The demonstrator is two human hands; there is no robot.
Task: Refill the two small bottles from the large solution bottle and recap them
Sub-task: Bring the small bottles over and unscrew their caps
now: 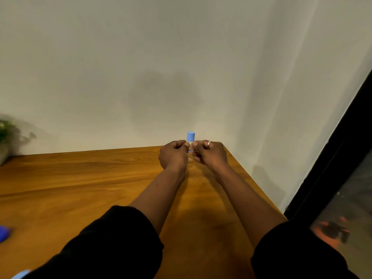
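A small clear bottle (190, 151) with a blue cap (190, 136) stands upright near the far right corner of the wooden table (80, 188). My left hand (174, 155) and my right hand (210, 153) both hold its body, one from each side, fingers curled around it. The cap sits on top, above my fingers. Most of the bottle is hidden between my hands. A ring shows on my right hand. A blue object (4, 233) lies at the left edge of the table, and another light blue piece (21, 274) shows at the bottom left; what they are I cannot tell.
A potted plant (7, 135) stands at the far left by the wall. The table's right edge runs diagonally beside a white wall and a dark window frame (332, 158). Black sleeves cover my upper forearms.
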